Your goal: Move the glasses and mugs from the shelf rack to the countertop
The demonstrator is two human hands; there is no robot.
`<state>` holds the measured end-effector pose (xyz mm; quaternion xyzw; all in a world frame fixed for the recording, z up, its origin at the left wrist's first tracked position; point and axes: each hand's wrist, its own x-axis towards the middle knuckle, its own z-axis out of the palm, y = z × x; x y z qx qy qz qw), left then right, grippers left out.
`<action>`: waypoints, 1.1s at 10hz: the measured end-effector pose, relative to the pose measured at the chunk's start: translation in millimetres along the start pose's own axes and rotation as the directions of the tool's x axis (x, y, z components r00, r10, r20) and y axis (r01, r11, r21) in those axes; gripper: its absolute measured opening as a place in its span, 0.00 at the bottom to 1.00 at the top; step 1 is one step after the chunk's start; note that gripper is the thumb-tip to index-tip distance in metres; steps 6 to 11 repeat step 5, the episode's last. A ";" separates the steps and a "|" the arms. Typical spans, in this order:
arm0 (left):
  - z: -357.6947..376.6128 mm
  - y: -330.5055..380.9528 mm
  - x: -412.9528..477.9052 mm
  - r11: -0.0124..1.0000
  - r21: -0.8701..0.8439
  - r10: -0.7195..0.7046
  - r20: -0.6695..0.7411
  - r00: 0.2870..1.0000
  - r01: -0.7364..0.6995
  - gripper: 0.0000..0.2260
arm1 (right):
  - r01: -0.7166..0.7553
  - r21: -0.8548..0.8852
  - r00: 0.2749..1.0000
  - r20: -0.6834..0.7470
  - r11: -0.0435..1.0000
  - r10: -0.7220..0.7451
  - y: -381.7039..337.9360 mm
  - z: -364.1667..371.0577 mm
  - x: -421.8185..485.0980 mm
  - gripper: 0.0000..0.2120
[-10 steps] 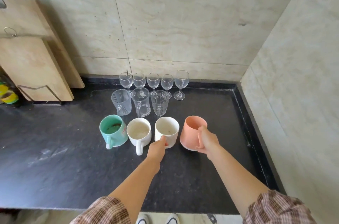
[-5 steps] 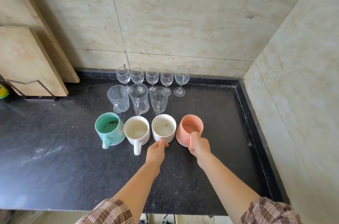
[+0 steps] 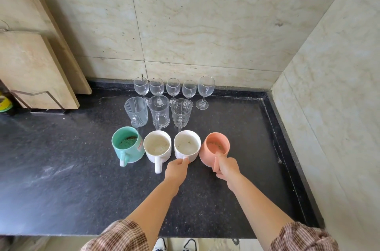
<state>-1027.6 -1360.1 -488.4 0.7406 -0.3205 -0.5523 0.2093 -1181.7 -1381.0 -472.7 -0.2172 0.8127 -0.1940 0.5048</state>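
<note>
From where I watch, the black countertop ends in a raised lip against the tiled back wall at 12 o'clock and the side wall at 3 o'clock, and its near edge runs across the bottom of the view; the broad bare stretch lies toward 9 o'clock, with a narrower strip open at 3 o'clock beside the last mug. My left hand is closed around the handle of the second white mug, and my right hand is clamped on the handle of the pink mug, which stands just right of it; both mugs sit upright on the counter. The front row reads, from 9 toward 3 o'clock: green mug with a dark speckled residue at its bottom, first white mug with a pale stained floor, then my two mugs, each showing a faint film inside. Behind them at 12 o'clock stand three glass mugs, clear and holding nothing I can see, and behind those a line of five wine glasses near the back lip. Wooden cutting boards lean against the wall at 10 o'clock, well apart from the cups
</note>
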 end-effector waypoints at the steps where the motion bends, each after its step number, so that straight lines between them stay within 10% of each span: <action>1: -11.7 4.3 -8.8 0.982 0.156 0.117 -0.036 0.992 -0.110 0.11 | 0.066 -0.199 0.991 -0.098 0.978 -0.086 -3.8 -3.6 -0.2 0.22; 4: -78.7 17.6 -19.4 0.774 0.499 0.508 -0.121 0.853 -0.390 0.15 | 0.294 -0.473 0.926 -0.075 0.831 -0.370 -43.8 -13.7 -30.7 0.31; 11: -101.8 9.9 -10.8 0.679 0.667 0.545 -0.179 0.819 -0.306 0.20 | 0.452 -0.351 0.876 0.001 0.820 -0.482 -72.3 -23.2 -60.8 0.28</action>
